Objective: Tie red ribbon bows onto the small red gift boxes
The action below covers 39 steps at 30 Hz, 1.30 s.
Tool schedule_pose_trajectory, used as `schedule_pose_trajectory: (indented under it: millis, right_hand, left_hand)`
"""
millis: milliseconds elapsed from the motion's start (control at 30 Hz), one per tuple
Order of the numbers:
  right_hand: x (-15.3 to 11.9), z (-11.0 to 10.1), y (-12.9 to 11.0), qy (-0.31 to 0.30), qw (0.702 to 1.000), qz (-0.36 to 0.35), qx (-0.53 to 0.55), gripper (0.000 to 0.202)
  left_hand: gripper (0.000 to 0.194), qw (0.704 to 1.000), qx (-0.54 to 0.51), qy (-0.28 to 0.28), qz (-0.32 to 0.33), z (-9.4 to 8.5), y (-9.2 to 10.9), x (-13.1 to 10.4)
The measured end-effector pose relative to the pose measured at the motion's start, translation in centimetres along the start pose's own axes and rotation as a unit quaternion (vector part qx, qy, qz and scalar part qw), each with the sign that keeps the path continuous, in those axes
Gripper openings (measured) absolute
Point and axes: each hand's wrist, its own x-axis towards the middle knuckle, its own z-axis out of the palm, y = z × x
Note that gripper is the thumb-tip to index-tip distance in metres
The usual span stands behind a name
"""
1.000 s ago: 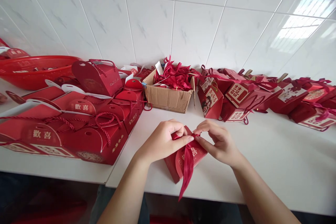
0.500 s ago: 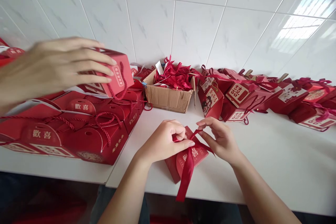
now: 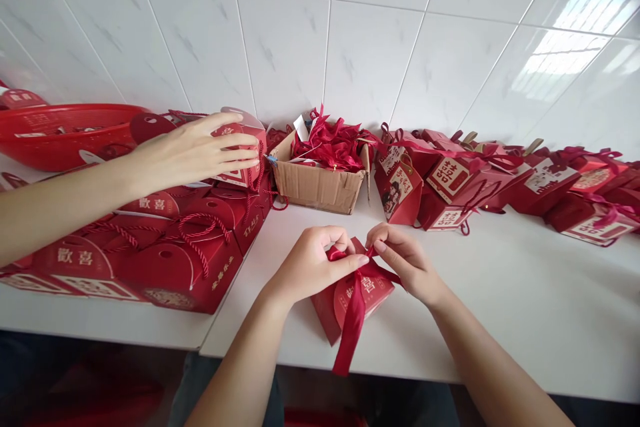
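Note:
A red gift box (image 3: 331, 310) with gold lettering lies on the white table in front of me. Over its top runs a red satin ribbon (image 3: 351, 333), one long end hanging past the near side. My left hand (image 3: 320, 263) pinches the ribbon between thumb and fingers at the box's upper left. Close beside it, my right hand (image 3: 400, 257) has thumb and fingertips pressed together on the ribbon near the knot. The fingers partly cover the knot.
Another person's hand (image 3: 200, 150) rests on a red box atop the boxes at left (image 3: 200, 267). A red basket (image 3: 65, 140) stands far left. A cardboard box (image 3: 320, 188) of ribbons and more gift boxes (image 3: 470, 180) line the tiled wall.
My right hand has moved left, closer to my left hand, drawing the ribbon in. The other person's hand and its box have moved right and down onto the stack, revealing the red basket.

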Motion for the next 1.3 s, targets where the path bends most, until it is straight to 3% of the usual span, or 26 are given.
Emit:
schedule_pose_trajectory:
  millis: [200,533,667,833,967,1133,1200,1300]
  right_hand:
    - [0.1,0.8,0.3,0.033,0.994,0.076,0.073,0.030]
    - [0.1,0.8,0.5,0.063,0.986,0.099,0.118,0.031]
    - [-0.1,1.0,0.7,0.070,0.988,0.112,0.082,0.033]
    - [0.0,0.3,1.0,0.061,0.996,0.065,-0.001,0.029]
    - [-0.5,-1.2,-1.3,0.091,0.989,-0.039,-0.113,0.018]
    - [-2.0,-1.0,-5.3,-0.106,0.934,-0.182,-0.289,0.040]
    - [-2.6,-0.1,-5.5,-0.122,0.921,-0.196,-0.314,0.032]
    - [-3.6,0.8,-4.5,-0.082,0.922,-0.209,-0.316,0.021]
  left_hand:
    - [0.040,1.000,0.001,0.027,0.001,0.3,-0.2,0.0]
    - [0.041,1.000,0.007,-0.013,-0.004,0.2,-0.5,-0.1]
    - [0.042,1.000,0.012,-0.008,0.007,0.1,-0.6,0.0]
    - [0.043,0.999,0.008,-0.017,0.040,-0.1,-0.3,0.2]
    - [0.032,0.999,0.003,-0.025,0.043,-0.1,-0.3,0.3]
    - [0.029,0.999,0.000,-0.029,0.029,0.2,-0.3,0.2]
    - [0.027,0.999,-0.013,-0.022,0.024,0.2,-0.2,0.2]
    - [0.022,0.999,-0.022,-0.024,0.013,0.2,-0.2,0.0]
